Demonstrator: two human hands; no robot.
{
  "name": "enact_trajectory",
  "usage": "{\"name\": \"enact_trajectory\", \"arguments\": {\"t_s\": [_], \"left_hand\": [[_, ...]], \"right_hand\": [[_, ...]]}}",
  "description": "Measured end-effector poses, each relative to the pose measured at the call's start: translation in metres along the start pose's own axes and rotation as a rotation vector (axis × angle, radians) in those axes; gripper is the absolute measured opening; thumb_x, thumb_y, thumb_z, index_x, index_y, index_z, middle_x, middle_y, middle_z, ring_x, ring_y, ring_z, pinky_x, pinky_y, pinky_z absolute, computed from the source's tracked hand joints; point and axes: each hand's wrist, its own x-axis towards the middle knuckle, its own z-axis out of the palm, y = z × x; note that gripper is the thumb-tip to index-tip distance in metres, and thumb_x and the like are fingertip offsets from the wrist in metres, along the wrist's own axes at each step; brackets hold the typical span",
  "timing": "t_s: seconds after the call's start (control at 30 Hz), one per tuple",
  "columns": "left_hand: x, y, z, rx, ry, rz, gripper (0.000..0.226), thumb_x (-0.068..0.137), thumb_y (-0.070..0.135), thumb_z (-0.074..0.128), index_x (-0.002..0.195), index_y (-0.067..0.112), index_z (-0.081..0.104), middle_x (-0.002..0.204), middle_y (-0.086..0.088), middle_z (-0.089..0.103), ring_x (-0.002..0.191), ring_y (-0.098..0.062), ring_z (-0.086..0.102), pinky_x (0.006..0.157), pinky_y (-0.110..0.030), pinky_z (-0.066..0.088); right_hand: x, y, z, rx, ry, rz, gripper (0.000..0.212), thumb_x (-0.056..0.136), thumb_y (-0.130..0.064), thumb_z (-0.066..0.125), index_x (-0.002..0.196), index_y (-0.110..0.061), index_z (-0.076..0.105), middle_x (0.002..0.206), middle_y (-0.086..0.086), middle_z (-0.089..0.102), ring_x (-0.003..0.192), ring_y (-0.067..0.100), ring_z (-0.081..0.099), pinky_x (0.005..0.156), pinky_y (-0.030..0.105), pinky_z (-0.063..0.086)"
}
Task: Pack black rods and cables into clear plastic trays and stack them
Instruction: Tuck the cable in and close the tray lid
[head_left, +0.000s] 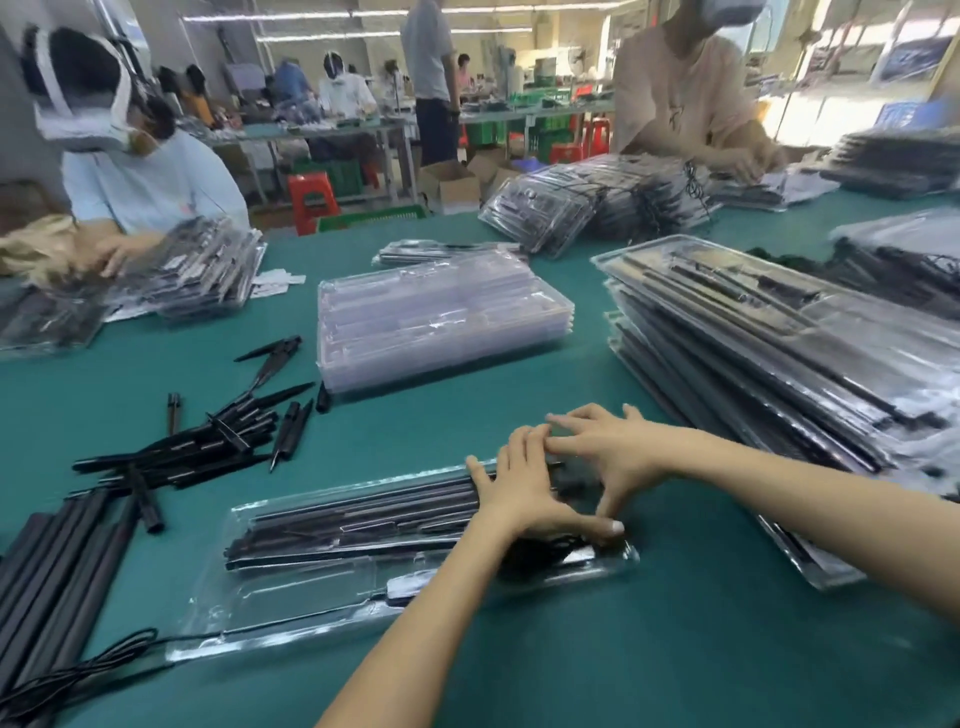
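One clear tray (291, 587) lies on the green bench (675, 649), holding a bundle of black rods (358, 525) and a dark cable coil (540, 556). The left hand (524, 493) presses flat, fingers straight, on the rods' right ends; the right hand (618, 457) spreads beside it, thumb down on the tray's right end. One stack of empty trays (441, 322) sits beyond the grip, one packed stack (769, 374) to its right, with bare bench between.

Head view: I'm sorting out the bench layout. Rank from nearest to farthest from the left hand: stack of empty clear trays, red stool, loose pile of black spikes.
From the left hand:
1. Loose pile of black spikes, to its left on the table.
2. Stack of empty clear trays, beyond it, mid-table.
3. Red stool, past the table's far edge.
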Motion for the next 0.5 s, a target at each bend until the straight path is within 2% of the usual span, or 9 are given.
{"name": "enact_trajectory", "arguments": {"t_s": [0.07, 0.1, 0.13, 0.2, 0.23, 0.27, 0.3, 0.4, 0.5], "left_hand": [[0.004, -0.009, -0.010, -0.044, -0.049, -0.020, 0.119, 0.064, 0.060, 0.078, 0.151, 0.030, 0.002, 0.154, 0.001, 0.014, 0.145, -0.016, 0.011, 0.114, -0.057, -0.005], [0.007, -0.011, -0.016, -0.030, -0.067, -0.030, 0.111, 0.068, 0.055, 0.078, 0.151, 0.030, 0.009, 0.153, 0.001, 0.020, 0.143, -0.016, 0.017, 0.114, -0.052, 0.001], [0.009, -0.012, -0.021, -0.011, -0.067, -0.034, 0.098, 0.071, 0.050, 0.077, 0.149, 0.031, 0.020, 0.149, 0.002, 0.027, 0.141, -0.016, 0.023, 0.112, -0.048, 0.009], [0.011, -0.011, -0.028, -0.006, -0.016, -0.028, 0.072, 0.074, 0.040, 0.077, 0.136, 0.036, 0.042, 0.136, 0.006, 0.041, 0.132, -0.016, 0.031, 0.099, -0.041, 0.020], [0.010, -0.009, -0.030, -0.027, 0.017, -0.021, 0.063, 0.075, 0.036, 0.076, 0.130, 0.036, 0.048, 0.130, 0.006, 0.045, 0.128, -0.016, 0.033, 0.092, -0.038, 0.022], [0.010, -0.008, -0.030, -0.052, 0.049, -0.004, 0.056, 0.075, 0.033, 0.076, 0.126, 0.036, 0.051, 0.125, 0.006, 0.047, 0.125, -0.015, 0.033, 0.086, -0.035, 0.021], [0.009, -0.007, -0.031, -0.077, 0.085, 0.021, 0.051, 0.076, 0.031, 0.074, 0.122, 0.036, 0.052, 0.121, 0.007, 0.047, 0.122, -0.014, 0.034, 0.083, -0.033, 0.020], [0.007, -0.006, -0.037, -0.229, 0.217, 0.074, 0.036, 0.081, 0.025, 0.069, 0.110, 0.039, 0.054, 0.106, 0.012, 0.049, 0.109, -0.010, 0.041, 0.079, -0.031, 0.019], [0.004, -0.005, -0.042, -0.260, 0.230, 0.095, 0.033, 0.082, 0.023, 0.068, 0.101, 0.043, 0.050, 0.098, 0.016, 0.049, 0.098, -0.007, 0.041, 0.080, -0.031, 0.019]], "right_hand": [[-0.014, 0.004, 0.011, 0.111, 0.129, 0.142, 0.114, 0.063, -0.058, 0.078, 0.152, -0.035, 0.011, 0.158, -0.003, 0.014, 0.142, 0.022, 0.016, 0.109, 0.057, 0.026], [-0.021, 0.006, 0.019, 0.230, 0.200, 0.226, 0.105, 0.069, -0.057, 0.075, 0.152, -0.027, 0.018, 0.154, 0.002, 0.026, 0.138, 0.022, 0.027, 0.108, 0.045, 0.031], [-0.027, 0.008, 0.027, 0.389, 0.271, 0.315, 0.086, 0.077, -0.053, 0.070, 0.146, -0.017, 0.032, 0.143, 0.008, 0.043, 0.129, 0.023, 0.042, 0.101, 0.035, 0.038], [-0.039, 0.005, 0.040, 0.810, 0.322, 0.449, 0.040, 0.089, -0.045, 0.061, 0.109, -0.010, 0.059, 0.100, 0.008, 0.064, 0.090, 0.023, 0.064, 0.070, 0.028, 0.052], [-0.044, 0.003, 0.046, 0.959, 0.297, 0.461, 0.033, 0.091, -0.044, 0.057, 0.092, -0.011, 0.061, 0.083, 0.005, 0.064, 0.071, 0.021, 0.065, 0.054, 0.024, 0.050], [-0.048, 0.001, 0.050, 1.018, 0.261, 0.433, 0.035, 0.092, -0.044, 0.056, 0.084, -0.011, 0.061, 0.073, 0.002, 0.062, 0.058, 0.016, 0.062, 0.045, 0.021, 0.046], [-0.052, 0.000, 0.054, 1.016, 0.235, 0.386, 0.036, 0.091, -0.046, 0.057, 0.081, -0.012, 0.064, 0.067, -0.001, 0.062, 0.052, 0.011, 0.060, 0.044, 0.019, 0.044], [-0.060, -0.007, 0.058, 1.065, 0.211, 0.197, 0.030, 0.088, -0.041, 0.063, 0.070, -0.017, 0.067, 0.059, -0.009, 0.062, 0.052, 0.002, 0.058, 0.048, 0.017, 0.046], [-0.062, -0.017, 0.060, 1.254, 0.224, 0.118, 0.024, 0.090, -0.023, 0.065, 0.069, -0.011, 0.065, 0.065, 0.000, 0.065, 0.052, 0.003, 0.057, 0.051, 0.016, 0.045]]}}
